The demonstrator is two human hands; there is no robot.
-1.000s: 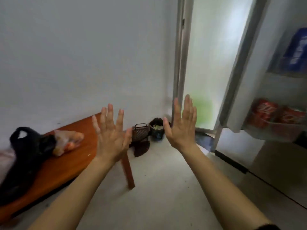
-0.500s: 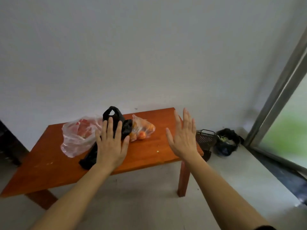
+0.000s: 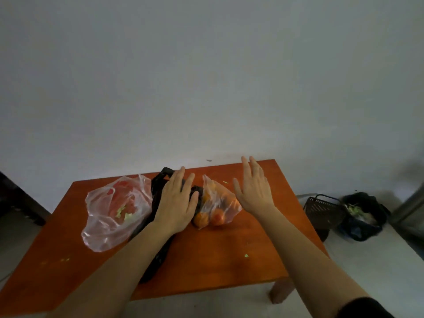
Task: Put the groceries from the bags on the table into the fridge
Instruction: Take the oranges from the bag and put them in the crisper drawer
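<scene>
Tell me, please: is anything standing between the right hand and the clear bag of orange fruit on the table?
Nothing visible does. The right hand, open, is just right of the bag of orange fruit above the bare table. The left hand, also open, is over the black bag.

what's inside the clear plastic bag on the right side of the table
Round orange fruits show through the clear plastic bag on the orange wooden table. Its left edge sits behind the left hand, so their count is unclear.
</scene>
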